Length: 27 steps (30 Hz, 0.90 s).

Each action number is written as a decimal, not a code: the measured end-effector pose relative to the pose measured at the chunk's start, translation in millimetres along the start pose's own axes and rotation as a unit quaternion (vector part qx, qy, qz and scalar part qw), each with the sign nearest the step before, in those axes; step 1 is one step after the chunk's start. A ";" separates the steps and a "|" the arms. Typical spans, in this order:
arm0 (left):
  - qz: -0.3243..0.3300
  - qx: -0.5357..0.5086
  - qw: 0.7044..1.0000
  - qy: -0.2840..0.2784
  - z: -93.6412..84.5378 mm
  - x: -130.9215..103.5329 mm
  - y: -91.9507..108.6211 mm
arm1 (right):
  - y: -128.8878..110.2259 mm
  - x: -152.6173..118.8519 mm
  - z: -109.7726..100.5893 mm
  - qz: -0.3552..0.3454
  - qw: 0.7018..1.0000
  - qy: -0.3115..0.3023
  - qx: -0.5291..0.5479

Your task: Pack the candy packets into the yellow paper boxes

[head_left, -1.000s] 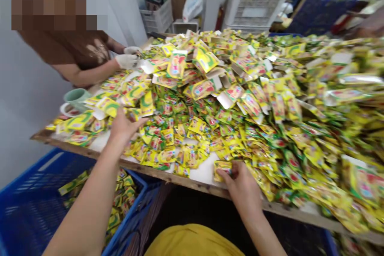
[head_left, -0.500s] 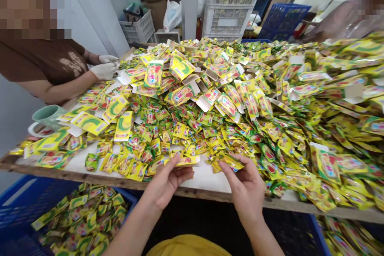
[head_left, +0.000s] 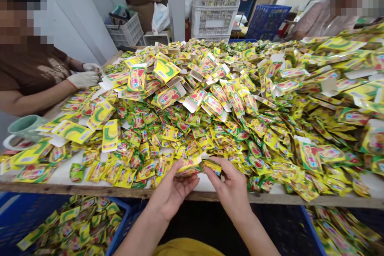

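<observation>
Over the table's front edge, my left hand (head_left: 175,188) holds a small yellow box (head_left: 189,167) between thumb and fingers, its open end facing right. My right hand (head_left: 229,180) pinches yellow candy packets (head_left: 212,166) right at that open end; whether they are partly inside is hard to tell. Behind both hands lies a heap of small yellow and green packets (head_left: 195,132). Open printed boxes (head_left: 166,68) cover the heap farther back.
A green mug (head_left: 27,128) stands at the left edge beside a co-worker's gloved hands (head_left: 85,78). Blue crates (head_left: 120,224) filled with boxes sit below the table (head_left: 255,198). White crates (head_left: 211,20) are stacked behind. Another person sits back right.
My hands have come together, bringing the packets from apart to the box's open end. The view has shifted slightly, so the table scene appears farther left.
</observation>
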<state>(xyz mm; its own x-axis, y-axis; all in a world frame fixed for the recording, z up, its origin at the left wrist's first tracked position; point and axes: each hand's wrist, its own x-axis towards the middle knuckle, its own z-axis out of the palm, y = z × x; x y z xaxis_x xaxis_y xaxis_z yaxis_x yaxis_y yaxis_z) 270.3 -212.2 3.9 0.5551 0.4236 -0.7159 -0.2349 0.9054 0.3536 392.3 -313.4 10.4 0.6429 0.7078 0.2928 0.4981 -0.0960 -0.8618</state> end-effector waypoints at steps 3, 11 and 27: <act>0.004 0.036 0.999 -0.036 1.0 2.6 -7.6 | -1.3 7.6 -14.7 -0.022 0.996 -0.063 -0.051; 0.156 0.361 0.904 -0.167 8.8 10.0 -18.4 | -26.6 38.8 -58.2 -0.092 0.952 -0.240 -0.167; 0.243 0.416 0.857 -0.183 5.5 22.6 -19.9 | -20.0 45.4 -35.2 -0.104 0.912 -0.315 -0.241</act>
<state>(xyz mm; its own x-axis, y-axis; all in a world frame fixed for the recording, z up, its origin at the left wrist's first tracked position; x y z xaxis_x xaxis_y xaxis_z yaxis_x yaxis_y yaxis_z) 292.0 -220.8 -16.0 0.8019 0.5701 -0.1790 0.0559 0.2266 0.9724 432.0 -304.0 55.5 0.1191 0.9929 0.0008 0.8666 -0.1035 -0.4882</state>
